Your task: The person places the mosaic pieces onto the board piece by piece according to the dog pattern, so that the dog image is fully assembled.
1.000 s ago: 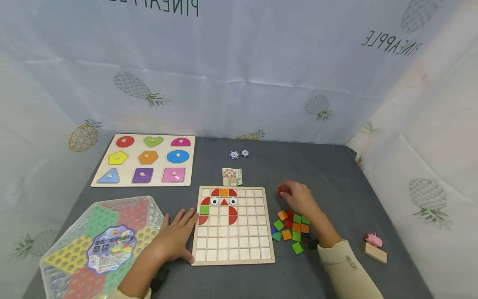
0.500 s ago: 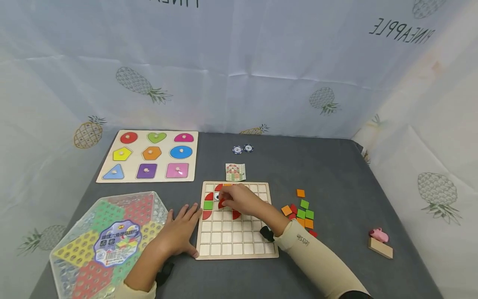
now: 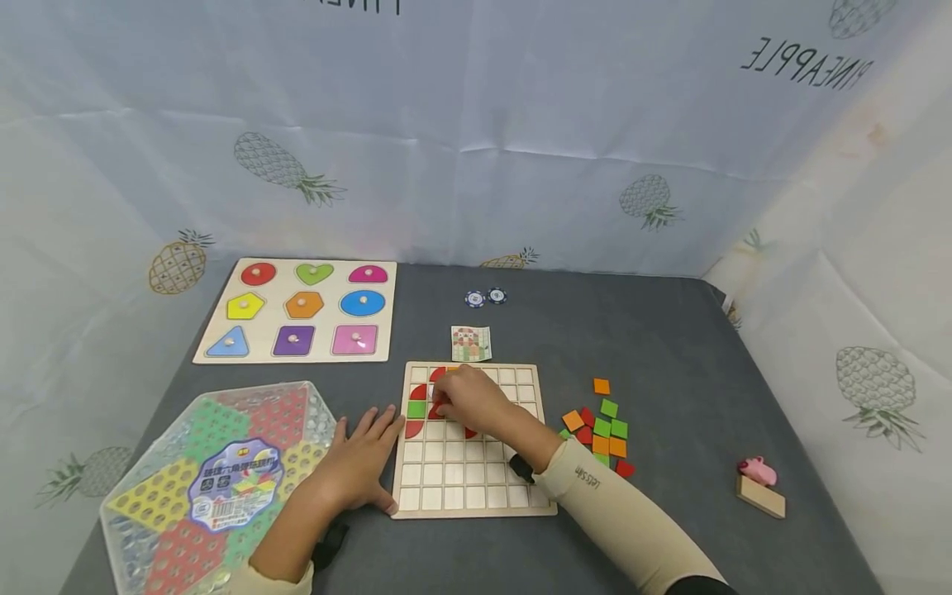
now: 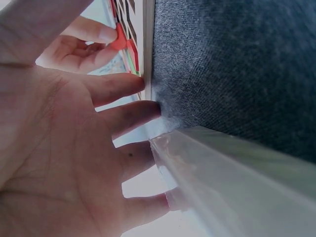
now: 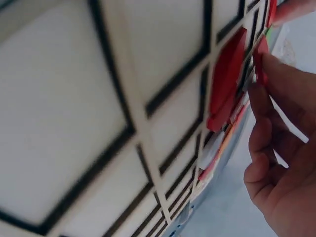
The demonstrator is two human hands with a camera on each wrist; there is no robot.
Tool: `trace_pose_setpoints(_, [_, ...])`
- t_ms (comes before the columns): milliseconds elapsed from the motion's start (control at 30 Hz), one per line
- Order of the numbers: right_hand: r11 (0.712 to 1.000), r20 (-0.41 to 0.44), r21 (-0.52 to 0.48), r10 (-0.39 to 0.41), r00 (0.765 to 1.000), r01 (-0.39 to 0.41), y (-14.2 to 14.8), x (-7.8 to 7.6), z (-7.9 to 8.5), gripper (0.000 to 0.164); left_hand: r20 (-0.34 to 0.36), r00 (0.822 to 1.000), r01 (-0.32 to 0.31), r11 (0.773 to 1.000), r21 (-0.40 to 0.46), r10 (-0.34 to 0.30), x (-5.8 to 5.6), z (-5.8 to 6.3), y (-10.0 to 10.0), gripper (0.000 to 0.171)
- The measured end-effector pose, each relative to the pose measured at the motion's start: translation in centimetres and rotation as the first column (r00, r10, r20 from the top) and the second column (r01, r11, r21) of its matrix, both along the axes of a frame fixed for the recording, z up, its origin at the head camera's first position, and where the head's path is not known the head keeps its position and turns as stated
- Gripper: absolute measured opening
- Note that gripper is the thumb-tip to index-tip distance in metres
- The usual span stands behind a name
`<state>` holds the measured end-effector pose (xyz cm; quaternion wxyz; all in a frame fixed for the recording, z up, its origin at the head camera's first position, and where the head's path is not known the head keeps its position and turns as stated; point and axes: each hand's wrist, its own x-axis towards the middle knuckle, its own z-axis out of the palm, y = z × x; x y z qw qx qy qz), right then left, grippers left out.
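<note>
My right hand [image 3: 476,405] pinches a red piece [image 5: 260,55] at the upper left of the grid board [image 3: 454,475]; left hand [image 3: 355,464] spread against its edge. Looks early: mostly bare, loose tiles [image 3: 601,427] alongside.

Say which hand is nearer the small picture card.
Right. The right hand, pinching a red tile, is over the board, just on the near side of the card; the left hand is farther off, at the board's left edge.
</note>
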<state>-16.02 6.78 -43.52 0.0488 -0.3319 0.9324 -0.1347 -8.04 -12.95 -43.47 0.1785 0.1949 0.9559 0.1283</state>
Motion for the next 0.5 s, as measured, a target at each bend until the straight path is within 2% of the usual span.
trace_pose_setpoints(200, [0.995,-0.156,0.096,0.034,0.987,-0.019,-0.3,0.4,-0.2,0.005,-0.001,1.0,0.005,1.0,-0.002,-0.005,0.0,0.1,0.1,0.115])
trace_pose_setpoints(300, [0.996,-0.188,0.085,0.029,0.982,-0.013,0.0,0.7,0.2,0.004,0.001,1.0,0.0,1.0,0.0,0.0,0.1,0.0,0.1,0.116])
trace_pose_setpoints(400, [0.998,-0.195,0.056,-0.013,0.981,0.024,1.3,0.9,0.9,0.006,0.006,1.0,-0.004,1.0,0.007,0.004,0.1,0.1,0.1,0.117])
trace_pose_setpoints(500, [0.992,-0.168,0.058,-0.104,0.98,0.115,3.8,1.2,1.8,0.007,0.012,1.0,-0.001,1.0,0.012,0.001,0.1,0.2,0.1,0.116])
